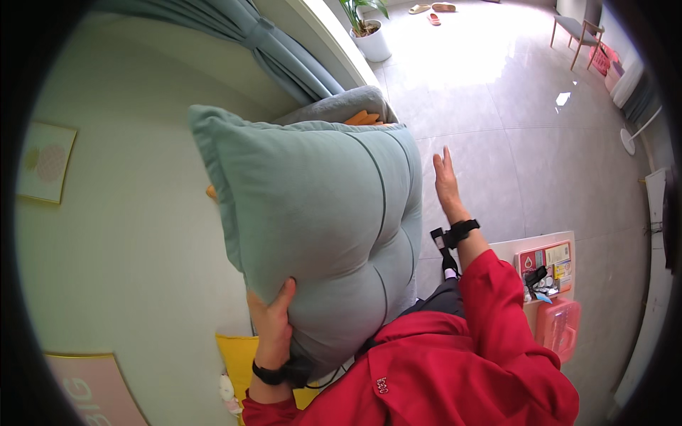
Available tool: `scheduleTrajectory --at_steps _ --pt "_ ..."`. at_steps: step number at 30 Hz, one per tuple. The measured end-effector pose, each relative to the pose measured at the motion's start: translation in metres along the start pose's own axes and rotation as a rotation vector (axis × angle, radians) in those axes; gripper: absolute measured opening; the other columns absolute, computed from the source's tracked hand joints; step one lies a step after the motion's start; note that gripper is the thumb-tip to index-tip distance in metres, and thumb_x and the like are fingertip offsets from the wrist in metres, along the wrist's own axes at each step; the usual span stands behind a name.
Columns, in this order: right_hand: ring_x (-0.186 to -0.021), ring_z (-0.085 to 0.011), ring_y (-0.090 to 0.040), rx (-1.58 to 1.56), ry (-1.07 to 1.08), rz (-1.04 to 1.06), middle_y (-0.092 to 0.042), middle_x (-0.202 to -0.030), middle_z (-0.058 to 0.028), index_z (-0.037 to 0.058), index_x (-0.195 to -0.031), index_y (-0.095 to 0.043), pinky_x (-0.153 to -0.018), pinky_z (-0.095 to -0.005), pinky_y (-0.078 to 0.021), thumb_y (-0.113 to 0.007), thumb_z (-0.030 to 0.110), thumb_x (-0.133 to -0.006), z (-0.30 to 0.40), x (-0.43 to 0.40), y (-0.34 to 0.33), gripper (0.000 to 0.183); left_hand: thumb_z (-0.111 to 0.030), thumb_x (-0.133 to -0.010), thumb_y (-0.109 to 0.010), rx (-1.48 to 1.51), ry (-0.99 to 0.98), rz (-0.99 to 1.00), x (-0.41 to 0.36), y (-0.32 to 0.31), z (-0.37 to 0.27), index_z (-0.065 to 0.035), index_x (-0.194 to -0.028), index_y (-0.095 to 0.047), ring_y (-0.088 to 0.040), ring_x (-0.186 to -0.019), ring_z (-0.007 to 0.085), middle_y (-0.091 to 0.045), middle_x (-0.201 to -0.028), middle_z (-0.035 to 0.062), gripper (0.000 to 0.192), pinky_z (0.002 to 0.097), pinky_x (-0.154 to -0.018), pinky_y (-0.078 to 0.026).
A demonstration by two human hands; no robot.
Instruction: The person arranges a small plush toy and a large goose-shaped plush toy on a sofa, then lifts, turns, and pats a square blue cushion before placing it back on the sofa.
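Note:
A large pale green-blue cushion [314,202], tufted with dark seam lines, stands tilted in front of my body. My left hand [273,317] grips its near left edge, thumb on the front face and fingers hidden behind. To the right of the cushion, my right hand [446,178] is raised in the air, apart from it, with fingers extended and nothing held. Behind the cushion shows the grey plush arm of a sofa [341,106], with part of an orange item [364,118] beside it.
A low table [503,240] at my right bears a pink-rimmed box [546,271] of small packages and a pink lidded case [558,327]. A yellow cushion [237,354] lies at lower left. Ahead are a potted plant [374,45], slippers [444,7] and a chair [578,32].

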State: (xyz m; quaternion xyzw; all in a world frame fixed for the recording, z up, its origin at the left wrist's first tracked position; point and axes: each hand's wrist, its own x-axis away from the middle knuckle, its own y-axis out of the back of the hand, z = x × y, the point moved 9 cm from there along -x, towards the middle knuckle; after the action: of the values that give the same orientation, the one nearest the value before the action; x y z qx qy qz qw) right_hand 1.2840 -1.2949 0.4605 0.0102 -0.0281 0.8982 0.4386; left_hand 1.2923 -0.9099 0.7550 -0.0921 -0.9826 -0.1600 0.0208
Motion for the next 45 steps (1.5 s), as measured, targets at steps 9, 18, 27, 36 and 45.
scheduleTrajectory --at_steps 9,18,27,36,45 --pt "-0.137 -0.0289 -0.036 -0.199 0.379 0.466 -0.039 -0.148 -0.0176 0.0048 -0.148 -0.03 -0.112 -0.0356 -0.0292 -0.083 0.031 -0.064 0.21 0.036 -0.011 0.103 -0.007 -0.071 -0.076 -0.603 -0.426 0.522 -0.077 -0.058 -0.033 -0.003 -0.104 -0.064 -0.06 -0.096 0.0238 -0.066 -0.099 0.0101 0.035 0.0367 -0.085 -0.045" --pt "-0.132 -0.0201 -0.04 -0.216 0.073 0.893 -0.042 -0.145 -0.0111 0.0032 -0.147 -0.032 -0.111 -0.0368 -0.0322 -0.085 0.015 -0.063 0.131 0.123 0.04 0.1 0.005 -0.061 -0.063 -0.901 -1.011 0.739 -0.066 -0.145 -0.057 -0.0088 -0.088 -0.059 -0.056 -0.091 0.0238 -0.057 -0.085 0.0023 0.031 0.0368 -0.085 -0.037" --pt "-0.142 -0.0302 -0.028 0.054 0.174 0.939 -0.028 -0.153 -0.0188 0.0039 -0.15 -0.023 -0.115 -0.0374 -0.0262 -0.078 0.016 -0.071 0.133 0.159 0.013 0.097 0.01 -0.064 -0.057 -0.843 -1.076 0.684 -0.073 -0.157 -0.025 -0.0103 -0.089 -0.063 -0.058 -0.097 0.0208 -0.061 -0.087 -0.0001 0.032 0.046 -0.103 -0.034" --pt "-0.142 -0.0338 -0.026 0.156 0.208 0.75 -0.027 -0.152 -0.0209 0.0055 -0.15 -0.02 -0.115 -0.0403 -0.0274 -0.081 0.018 -0.066 0.127 0.173 -0.018 0.105 -0.002 -0.076 -0.068 -0.645 -0.796 0.207 -0.081 -0.129 0.0 -0.0151 -0.119 -0.061 -0.047 -0.125 0.0251 -0.057 -0.125 0.0066 0.046 0.0442 -0.11 -0.029" --pt "-0.141 -0.0346 -0.028 0.21 0.244 1.072 -0.028 -0.152 -0.0213 0.0018 -0.15 -0.019 -0.115 -0.0434 -0.0256 -0.083 0.016 -0.066 0.15 0.197 -0.041 0.107 -0.023 -0.075 -0.078 -0.162 -0.03 0.204 -0.029 -0.089 0.077 0.0083 -0.148 -0.008 -0.032 -0.137 0.0324 -0.028 -0.147 0.0265 0.105 0.0363 -0.111 -0.029"
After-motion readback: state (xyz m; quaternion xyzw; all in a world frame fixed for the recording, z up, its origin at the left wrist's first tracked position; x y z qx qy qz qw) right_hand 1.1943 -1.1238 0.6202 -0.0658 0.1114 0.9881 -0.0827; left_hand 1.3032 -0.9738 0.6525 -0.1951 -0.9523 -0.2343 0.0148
